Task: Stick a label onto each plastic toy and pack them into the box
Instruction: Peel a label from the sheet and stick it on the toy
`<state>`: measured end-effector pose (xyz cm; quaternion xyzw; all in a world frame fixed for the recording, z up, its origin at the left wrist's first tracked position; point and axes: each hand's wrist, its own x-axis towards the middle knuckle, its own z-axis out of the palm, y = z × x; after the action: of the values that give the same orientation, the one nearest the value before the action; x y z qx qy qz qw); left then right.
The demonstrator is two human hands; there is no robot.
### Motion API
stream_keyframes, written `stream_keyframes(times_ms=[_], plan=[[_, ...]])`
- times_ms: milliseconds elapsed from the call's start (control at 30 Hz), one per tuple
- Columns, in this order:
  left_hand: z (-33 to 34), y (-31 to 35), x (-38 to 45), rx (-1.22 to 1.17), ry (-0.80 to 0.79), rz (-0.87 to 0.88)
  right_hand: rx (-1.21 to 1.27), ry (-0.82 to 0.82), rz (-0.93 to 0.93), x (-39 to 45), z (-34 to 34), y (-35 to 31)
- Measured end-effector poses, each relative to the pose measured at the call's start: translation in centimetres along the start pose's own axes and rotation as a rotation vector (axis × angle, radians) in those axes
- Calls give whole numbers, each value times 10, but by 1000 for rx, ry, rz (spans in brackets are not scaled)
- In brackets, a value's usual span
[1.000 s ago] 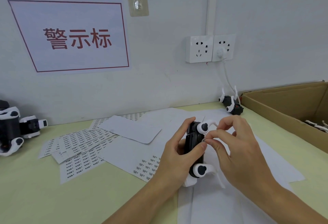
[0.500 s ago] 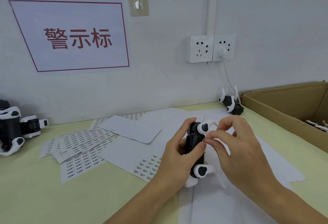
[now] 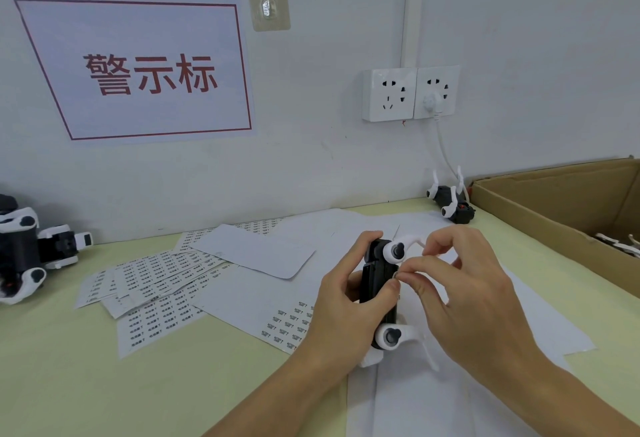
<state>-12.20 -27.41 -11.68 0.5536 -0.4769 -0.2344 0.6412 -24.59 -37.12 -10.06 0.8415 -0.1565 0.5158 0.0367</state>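
Observation:
My left hand [image 3: 346, 308] grips a black and white plastic toy [image 3: 382, 284] with white legs, held upright over the paper sheets in the middle of the table. My right hand [image 3: 464, 298] pinches a tiny label [image 3: 397, 275] against the toy's black side, next to my left thumb. Sheets of small printed labels [image 3: 152, 294] lie spread to the left. A cardboard box [image 3: 540, 208] stands at the right; white toy parts show inside it.
Another black and white toy [image 3: 450, 202] lies by the wall near the box's corner. Further toys [image 3: 31, 246] sit at the table's far left edge. A blank backing sheet [image 3: 256, 251] rests on the labels. Wall sockets [image 3: 410, 93] with a cable hang above.
Almost nothing has moved. Both hands stay on the toy, with my right fingers still at its side.

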Motion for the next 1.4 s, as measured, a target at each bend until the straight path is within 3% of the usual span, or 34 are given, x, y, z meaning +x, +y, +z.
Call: stream_keyframes(times_ms=[333, 533, 700, 867, 1067, 1400], plan=[[1, 2, -2, 25, 1, 17, 2, 41, 7, 1, -2, -2], [2, 1, -2, 25, 2, 5, 17, 48, 103, -1, -1, -4], [0, 0, 1, -66, 14, -92, 28, -12, 137, -3, -1, -4], [-8, -1, 5, -300, 59, -241, 139, -105, 98, -5, -1, -1], [-8, 1, 5, -416, 40, -253, 174, -334, 79, -6, -4, -3], [-12, 3, 7, -539, -28, -278, 145, -400, 76, -6, -3, 4]])
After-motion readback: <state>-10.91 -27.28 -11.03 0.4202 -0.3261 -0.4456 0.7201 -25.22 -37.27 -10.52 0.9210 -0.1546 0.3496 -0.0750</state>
